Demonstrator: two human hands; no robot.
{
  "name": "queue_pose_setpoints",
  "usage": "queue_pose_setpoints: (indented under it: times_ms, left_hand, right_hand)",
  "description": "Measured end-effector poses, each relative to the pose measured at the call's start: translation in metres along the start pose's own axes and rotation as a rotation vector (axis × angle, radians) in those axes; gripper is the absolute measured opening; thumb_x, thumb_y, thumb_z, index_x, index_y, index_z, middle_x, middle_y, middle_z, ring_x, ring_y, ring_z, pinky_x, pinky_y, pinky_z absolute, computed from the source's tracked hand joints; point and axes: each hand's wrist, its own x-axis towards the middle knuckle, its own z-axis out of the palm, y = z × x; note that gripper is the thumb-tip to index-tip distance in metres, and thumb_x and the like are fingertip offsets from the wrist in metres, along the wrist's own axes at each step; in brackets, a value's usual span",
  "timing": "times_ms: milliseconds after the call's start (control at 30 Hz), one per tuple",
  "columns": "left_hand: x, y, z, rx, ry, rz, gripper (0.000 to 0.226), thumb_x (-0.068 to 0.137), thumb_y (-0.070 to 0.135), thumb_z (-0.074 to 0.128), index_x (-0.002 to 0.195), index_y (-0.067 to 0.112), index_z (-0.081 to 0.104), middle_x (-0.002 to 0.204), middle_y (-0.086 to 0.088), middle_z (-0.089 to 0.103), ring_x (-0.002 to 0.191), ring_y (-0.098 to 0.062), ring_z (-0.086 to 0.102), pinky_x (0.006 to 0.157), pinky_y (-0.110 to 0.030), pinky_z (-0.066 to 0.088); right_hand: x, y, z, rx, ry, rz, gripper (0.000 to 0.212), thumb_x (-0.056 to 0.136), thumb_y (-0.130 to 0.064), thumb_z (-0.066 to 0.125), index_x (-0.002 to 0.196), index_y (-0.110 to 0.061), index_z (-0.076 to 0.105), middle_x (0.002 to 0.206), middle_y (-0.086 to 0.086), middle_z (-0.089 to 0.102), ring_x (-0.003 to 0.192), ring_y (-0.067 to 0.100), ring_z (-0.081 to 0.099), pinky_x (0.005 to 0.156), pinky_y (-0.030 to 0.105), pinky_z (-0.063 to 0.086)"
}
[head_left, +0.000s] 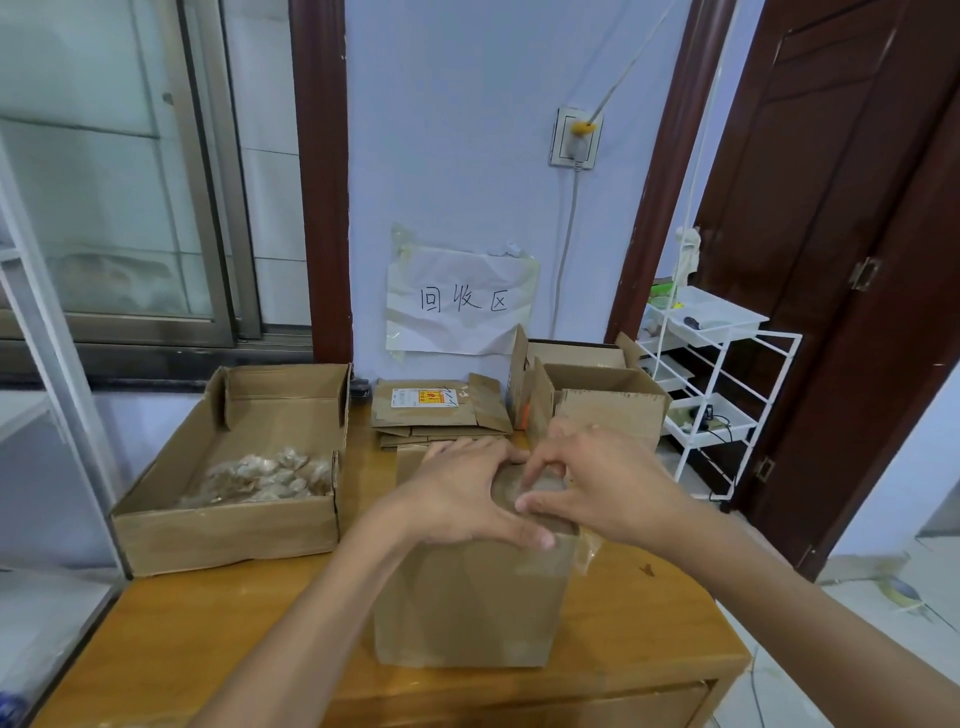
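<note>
Right grip (597, 483) pinching tape (543, 488), left grip (462, 491) flat on box (467, 597)

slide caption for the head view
Left hand steadies a taped cardboard box on the wooden table while right hand picks at its tape.

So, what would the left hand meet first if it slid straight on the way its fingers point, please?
Probably the right hand: its fingertips sit just ahead of the left hand atop the cardboard box.
</note>
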Motion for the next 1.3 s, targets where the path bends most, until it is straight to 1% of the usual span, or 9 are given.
queue_pose_setpoints:
  times_ms: [167, 267, 367, 467, 633, 767, 833, 1067, 1300]
  left_hand:
    - [0.001, -0.002, 0.002, -0.007, 0.011, 0.007, 0.103, 0.065, 0.083, 0.074, 0.15, 0.034, 0.043, 0.142, 0.015, 0.049, 0.133, -0.011, 0.039, 0.118, -0.035, 0.024]
    - [0.003, -0.004, 0.002, 0.007, 0.015, 0.01, 0.102, 0.064, 0.084, 0.074, 0.148, 0.034, 0.045, 0.139, 0.015, 0.051, 0.13, -0.011, 0.041, 0.117, -0.037, 0.024]
    - [0.003, -0.005, 0.004, -0.002, -0.001, 0.016, 0.112, 0.056, 0.093, 0.067, 0.15, 0.038, 0.043, 0.141, 0.018, 0.05, 0.134, -0.011, 0.039, 0.118, -0.037, 0.023]
    - [0.0, -0.004, 0.003, -0.005, -0.007, 0.014, 0.116, 0.054, 0.094, 0.064, 0.152, 0.037, 0.04, 0.148, 0.017, 0.046, 0.138, -0.011, 0.036, 0.119, -0.036, 0.02]
    - [-0.002, -0.003, 0.001, -0.03, 0.008, -0.004, 0.104, 0.065, 0.083, 0.074, 0.153, 0.039, 0.04, 0.151, 0.018, 0.043, 0.141, -0.012, 0.033, 0.12, -0.036, 0.019]
    - [0.0, -0.003, 0.001, -0.016, 0.007, -0.011, 0.105, 0.064, 0.084, 0.074, 0.154, 0.039, 0.039, 0.152, 0.018, 0.043, 0.142, -0.01, 0.031, 0.119, -0.034, 0.017]
    - [0.001, -0.003, 0.001, -0.019, 0.001, -0.012, 0.107, 0.063, 0.086, 0.072, 0.153, 0.04, 0.039, 0.151, 0.018, 0.043, 0.142, -0.011, 0.032, 0.12, -0.035, 0.017]
    - [0.001, -0.001, 0.003, -0.011, 0.02, -0.028, 0.103, 0.063, 0.084, 0.074, 0.151, 0.041, 0.041, 0.148, 0.019, 0.045, 0.141, -0.01, 0.034, 0.122, -0.036, 0.017]
    - [0.0, -0.002, 0.004, -0.009, 0.006, -0.035, 0.108, 0.058, 0.091, 0.069, 0.15, 0.043, 0.04, 0.146, 0.02, 0.045, 0.139, -0.01, 0.034, 0.115, -0.032, 0.02]
  right_hand:
    - [-0.001, -0.001, -0.006, -0.168, -0.015, -0.106, 0.02, 0.099, -0.055, 0.059, 0.108, -0.04, 0.071, 0.088, -0.015, 0.043, 0.087, 0.013, 0.057, 0.072, 0.038, 0.05]
    - [0.002, -0.009, -0.003, -0.138, 0.009, -0.09, 0.011, 0.095, -0.045, 0.06, 0.094, -0.036, 0.067, 0.086, -0.015, 0.046, 0.084, 0.009, 0.053, 0.07, 0.036, 0.048]
    - [0.007, -0.001, 0.003, 0.172, 0.05, 0.06, 0.01, 0.083, -0.032, 0.07, 0.075, -0.028, 0.067, 0.074, -0.016, 0.057, 0.07, 0.003, 0.055, 0.072, 0.037, 0.054]
    - [0.006, 0.009, 0.004, 0.558, 0.019, 0.227, 0.013, 0.085, -0.017, 0.075, 0.073, -0.016, 0.073, 0.062, -0.014, 0.064, 0.059, -0.001, 0.055, 0.065, 0.03, 0.051]
    - [-0.01, 0.017, 0.004, 0.745, 0.052, 0.367, 0.016, 0.091, -0.022, 0.074, 0.076, -0.017, 0.075, 0.088, 0.004, 0.076, 0.082, 0.009, 0.067, 0.082, 0.029, 0.052]
    - [-0.026, 0.018, 0.008, 0.886, 0.138, 0.44, 0.016, 0.093, -0.018, 0.07, 0.078, -0.014, 0.069, 0.062, -0.019, 0.06, 0.056, -0.003, 0.05, 0.062, 0.017, 0.039]
    - [-0.032, 0.017, 0.013, 0.926, 0.215, 0.478, 0.017, 0.094, -0.014, 0.068, 0.078, -0.012, 0.064, 0.054, -0.02, 0.048, 0.052, -0.001, 0.043, 0.059, 0.016, 0.036]
    - [-0.051, 0.007, 0.032, 1.186, 0.555, 0.564, 0.024, 0.095, -0.007, 0.06, 0.073, -0.012, 0.051, 0.061, -0.004, 0.035, 0.056, 0.012, 0.028, 0.054, 0.028, 0.028]
    - [-0.063, -0.001, 0.051, 1.522, 0.625, 0.664, 0.019, 0.096, -0.022, 0.059, 0.08, -0.017, 0.05, 0.07, -0.001, 0.045, 0.058, 0.013, 0.04, 0.051, 0.029, 0.03]
